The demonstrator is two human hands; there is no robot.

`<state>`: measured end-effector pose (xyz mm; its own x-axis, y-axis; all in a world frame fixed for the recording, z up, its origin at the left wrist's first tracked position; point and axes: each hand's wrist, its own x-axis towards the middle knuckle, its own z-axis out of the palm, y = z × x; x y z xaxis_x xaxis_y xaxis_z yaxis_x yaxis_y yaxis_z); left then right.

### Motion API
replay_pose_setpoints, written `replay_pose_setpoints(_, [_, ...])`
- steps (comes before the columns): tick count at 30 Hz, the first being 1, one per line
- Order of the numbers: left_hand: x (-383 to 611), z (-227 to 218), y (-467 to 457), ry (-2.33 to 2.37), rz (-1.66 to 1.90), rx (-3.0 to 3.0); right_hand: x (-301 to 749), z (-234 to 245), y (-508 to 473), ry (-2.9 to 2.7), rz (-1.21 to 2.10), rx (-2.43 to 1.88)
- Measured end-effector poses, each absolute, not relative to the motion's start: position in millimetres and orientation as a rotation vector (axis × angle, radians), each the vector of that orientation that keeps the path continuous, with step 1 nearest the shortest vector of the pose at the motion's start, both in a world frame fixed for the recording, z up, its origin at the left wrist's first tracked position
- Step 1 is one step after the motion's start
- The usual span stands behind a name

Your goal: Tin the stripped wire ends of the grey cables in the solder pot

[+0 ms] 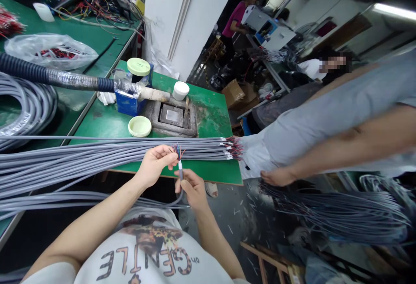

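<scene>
My left hand (156,164) pinches the thin coloured wires (179,150) that fan out of a grey cable's stripped end. Just below it, my right hand (194,190) is closed round the same grey cable (181,173), under a white band. The cable end points upward and its lower part bends away to the left. Behind my hands, a bundle of grey cables (107,150) lies across the green table (212,106). Their stripped ends (232,147), with white bands and dark red wires, line up near the table's right edge.
A solder pot (173,116) sits at the back with a hose nozzle (156,95) over its left side. Near it are a white tub (180,90) and a pale green lid (139,126). At right, a co-worker's arm (312,154) reaches to a hanging cable bundle (341,214).
</scene>
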<state>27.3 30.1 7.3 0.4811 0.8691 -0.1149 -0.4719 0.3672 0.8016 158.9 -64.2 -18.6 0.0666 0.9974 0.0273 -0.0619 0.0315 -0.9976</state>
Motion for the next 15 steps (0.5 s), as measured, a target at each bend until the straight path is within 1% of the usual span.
replay_pose_setpoints(7, [36,11,16,0.642,0.886,0.748,152,-8,-46,-1.01,0.983,-1.246])
replay_pose_setpoints(15, [36,10,16,0.634,0.85,0.628,153,-13,-42,-0.911,1.094,-1.188])
